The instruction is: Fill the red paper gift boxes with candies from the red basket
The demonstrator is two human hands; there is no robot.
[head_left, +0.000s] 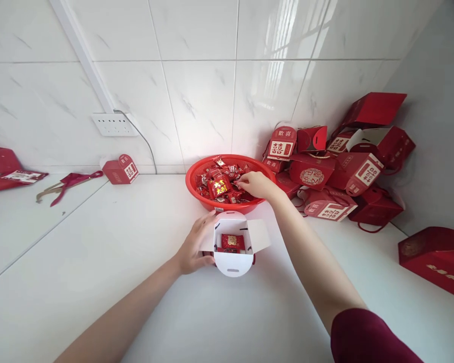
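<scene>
An open candy box (232,264), white inside with its flaps spread, stands on the counter in front of me. Red wrapped sweets (233,242) lie at its bottom. My left hand (196,245) grips the box's left side, thumb near the front and fingers toward the back. Behind the box, a red plastic basket (192,187) holds a heap of red wrapped candies (218,187). My right hand (258,184) reaches over the basket's right rim with fingertips pinched together at the heap; what is between them is too small to make out.
Several red gift boxes (312,171) are piled against the wall at right, with a larger red box (435,259) nearer. At left stand a small red box (121,169), ribbons (70,182) and red packaging (2,166). A power socket (115,124) with a cable is on the tiled wall.
</scene>
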